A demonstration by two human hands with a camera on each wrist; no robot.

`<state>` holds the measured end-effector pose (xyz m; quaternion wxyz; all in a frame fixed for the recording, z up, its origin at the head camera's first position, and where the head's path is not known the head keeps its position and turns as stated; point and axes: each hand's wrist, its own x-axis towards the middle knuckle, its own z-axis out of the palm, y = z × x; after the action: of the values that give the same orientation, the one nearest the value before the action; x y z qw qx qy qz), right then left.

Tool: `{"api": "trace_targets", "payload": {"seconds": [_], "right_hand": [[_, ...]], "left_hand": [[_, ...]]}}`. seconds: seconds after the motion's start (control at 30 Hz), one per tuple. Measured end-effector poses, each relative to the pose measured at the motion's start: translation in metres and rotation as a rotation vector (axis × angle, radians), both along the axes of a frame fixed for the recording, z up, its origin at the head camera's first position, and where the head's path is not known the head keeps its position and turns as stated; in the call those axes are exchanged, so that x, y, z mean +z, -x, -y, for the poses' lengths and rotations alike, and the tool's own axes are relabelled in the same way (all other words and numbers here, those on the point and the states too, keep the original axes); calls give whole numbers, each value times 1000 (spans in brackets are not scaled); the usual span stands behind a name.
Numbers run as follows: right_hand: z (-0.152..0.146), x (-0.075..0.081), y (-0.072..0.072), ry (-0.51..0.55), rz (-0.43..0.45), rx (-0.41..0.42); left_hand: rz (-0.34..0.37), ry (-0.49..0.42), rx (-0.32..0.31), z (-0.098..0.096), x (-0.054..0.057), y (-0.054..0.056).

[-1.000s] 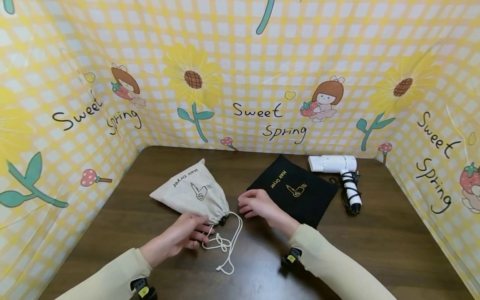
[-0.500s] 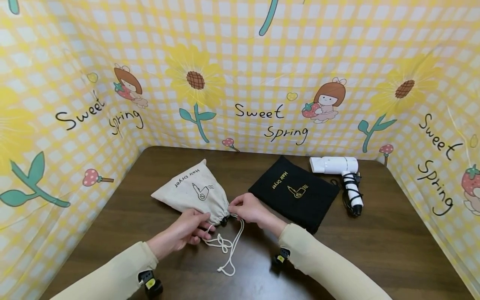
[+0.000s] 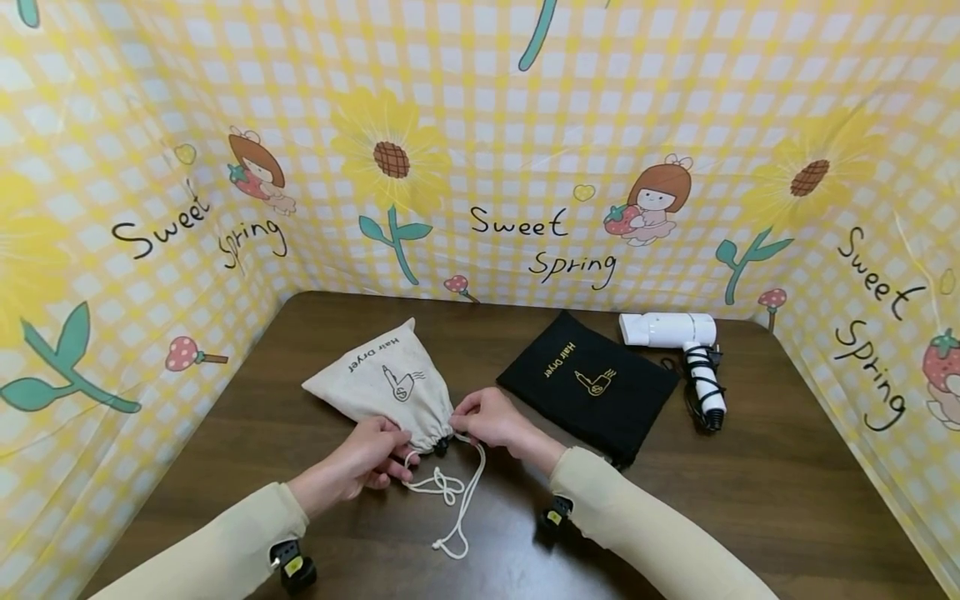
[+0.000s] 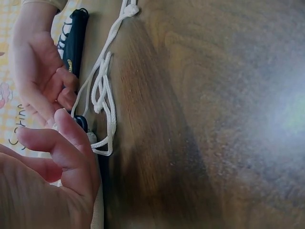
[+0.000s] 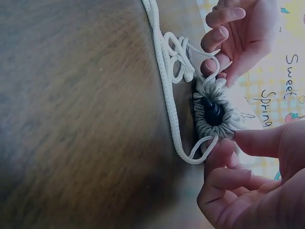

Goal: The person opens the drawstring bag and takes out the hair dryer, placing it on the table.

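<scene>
A cream drawstring bag (image 3: 390, 375) printed "Hair Dryer" lies on the table with its gathered mouth toward me. Inside the puckered mouth a dark plug-like end (image 5: 213, 112) shows; the rest of the content is hidden. My left hand (image 3: 367, 454) grips the left side near the mouth, thumb on top and fingers below. Across from it, my right hand (image 3: 495, 417) pinches the right edge of the mouth between thumb and forefinger (image 5: 221, 152). White drawstrings (image 3: 468, 492) come out on both sides and trail loosely over the table toward me.
To the right of the bag lies a black "Hair Dryer" pouch (image 3: 592, 383). Beside it rests a white hair dryer (image 3: 667, 329), its black cord (image 3: 701, 375) wound round the handle. A yellow checked cloth (image 3: 510, 150) walls the brown table (image 3: 285, 550) at back and sides.
My right hand has moved left from beside the black pouch and taken hold of the cream bag's mouth. The mouth has shifted slightly left, while my left hand stays at its side.
</scene>
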<state>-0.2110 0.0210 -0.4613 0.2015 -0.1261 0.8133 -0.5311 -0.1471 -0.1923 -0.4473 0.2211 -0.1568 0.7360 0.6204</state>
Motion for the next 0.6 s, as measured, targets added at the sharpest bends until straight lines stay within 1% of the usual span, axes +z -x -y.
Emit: {"api": "trace_targets", "payload": {"seconds": [0.13,0.27,0.43,0.6], "right_hand": [[1,0,2,3,35,-12],[4,0,3,20,62,-31],[7,0,4,25,75,-45],[10,0,5,30,82,-52]], "left_hand": [[-11,7,-4,0,1,0],[-31,17,3,-2,-2,0],[-43,25,18,-3,-6,0],[-55,20,26,-4,-6,0]]}}
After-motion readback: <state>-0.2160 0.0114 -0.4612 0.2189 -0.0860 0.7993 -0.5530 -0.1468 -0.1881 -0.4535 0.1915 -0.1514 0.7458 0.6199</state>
